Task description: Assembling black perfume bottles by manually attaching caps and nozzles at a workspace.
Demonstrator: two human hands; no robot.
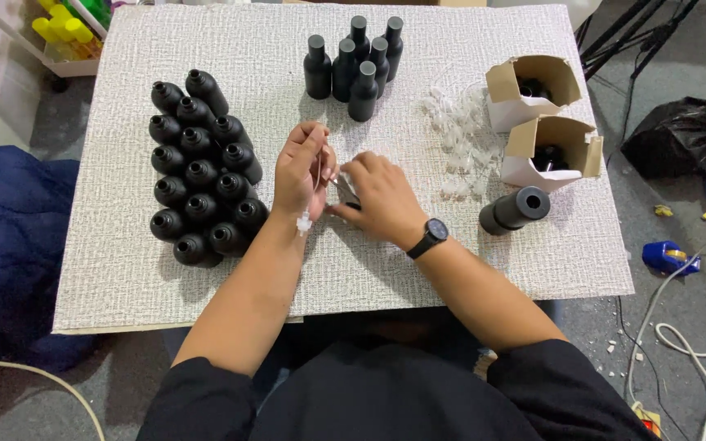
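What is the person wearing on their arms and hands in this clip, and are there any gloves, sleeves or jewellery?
Both forearms are bare, with black short sleeves ending near the elbows. The left hand wears no glove, ring or band that shows. The right hand is also ungloved, and a black round-faced wristwatch with a black strap sits on its wrist. No visible rings on the fingers.

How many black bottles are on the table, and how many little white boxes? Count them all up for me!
Lying black bottles, in the cluster on the left: 16
Standing capped black bottles: 6
Black bottle lying alone on the right: 1
Open white boxes: 2
Total: 25
The clear plastic bits are too small to count.
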